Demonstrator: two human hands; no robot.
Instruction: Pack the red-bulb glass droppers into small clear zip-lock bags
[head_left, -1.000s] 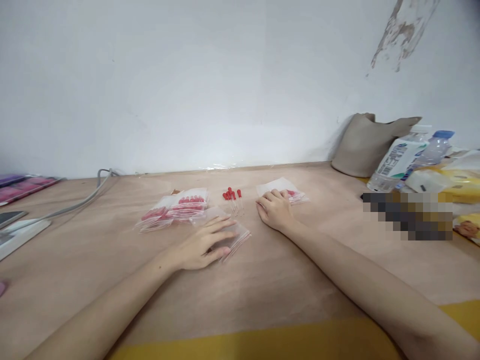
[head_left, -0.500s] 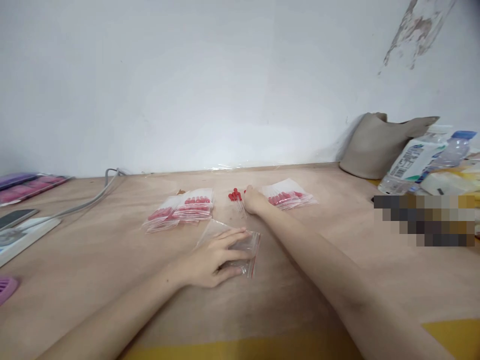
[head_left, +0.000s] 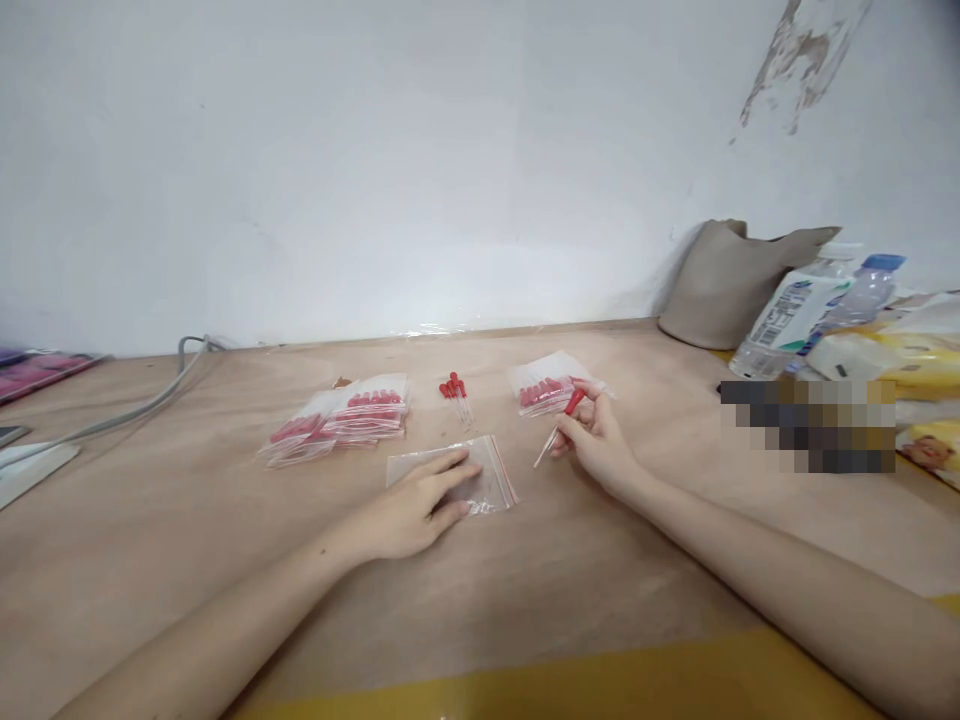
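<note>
The left hand (head_left: pixel 412 510) lies palm down on a clear bag (head_left: pixel 491 482), fingers spread apart, gripping nothing; the weight seems meant to keep the thin plastic flat and stop it sliding. The bag sits near the middle of the surface (head_left: pixel 480 610), its red-lined end facing the surface's right edge, probably so that end is within reach of the other hand. The right hand (head_left: pixel 604 445) holds a dropper (head_left: pixel 575 402), thumb and fingers narrowed around it near the red bulb, likely because the bulb gives a firmer grip than the slim stem. The stem slants down toward the near left corner; whether its tip touches the surface, I cannot tell. Loose droppers (head_left: pixel 453 387) lie bunched between the bag and the back edge, bulbs toward that edge, seemingly kept together for easy picking. Filled bags stand apart on either side, a left pile (head_left: pixel 375 412) toward the left edge and a right pile (head_left: pixel 541 390) just behind the right hand, perhaps to leave the middle free for handling.
</note>
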